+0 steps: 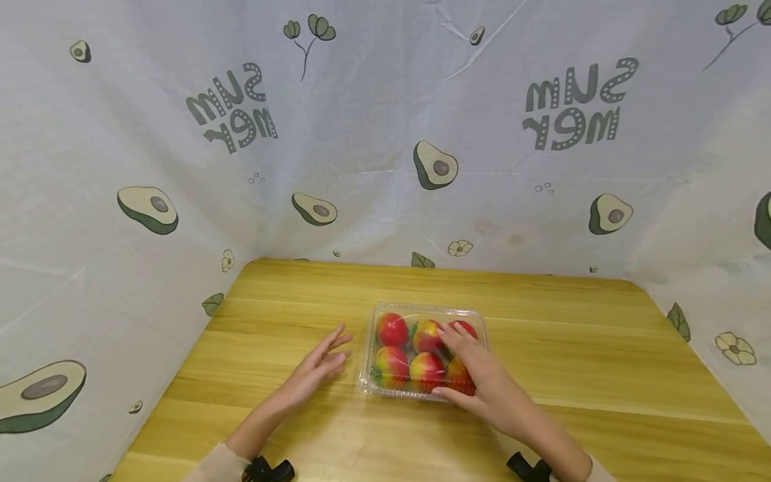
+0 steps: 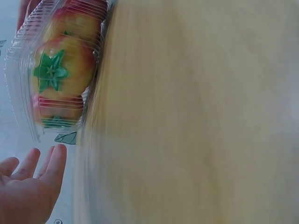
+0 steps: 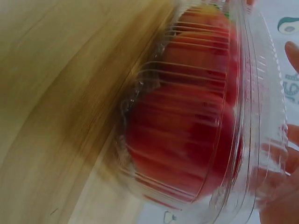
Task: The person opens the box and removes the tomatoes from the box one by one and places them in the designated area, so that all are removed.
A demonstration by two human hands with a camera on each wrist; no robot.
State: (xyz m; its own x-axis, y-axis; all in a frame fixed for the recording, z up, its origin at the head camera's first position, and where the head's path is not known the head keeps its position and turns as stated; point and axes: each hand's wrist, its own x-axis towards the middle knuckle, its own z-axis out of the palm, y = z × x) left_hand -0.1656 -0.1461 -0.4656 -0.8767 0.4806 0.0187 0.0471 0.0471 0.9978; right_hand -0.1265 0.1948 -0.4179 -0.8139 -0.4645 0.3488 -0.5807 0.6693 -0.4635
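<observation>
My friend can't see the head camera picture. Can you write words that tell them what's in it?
A person's right hand lies over the right side of a clear plastic box of six red-and-yellow fruits on a wooden table. The left hand is open to the left of the box, not touching it. Behind hangs a pale avocado-print cloth.

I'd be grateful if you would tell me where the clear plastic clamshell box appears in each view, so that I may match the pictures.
Head: the clear plastic clamshell box is in the lower half, just right of centre, its right side partly covered by the right hand.
Left wrist: upper left, above the left hand in the picture.
Right wrist: large, from centre toward the right.
Shared landmark: the wood-grain tabletop.
</observation>
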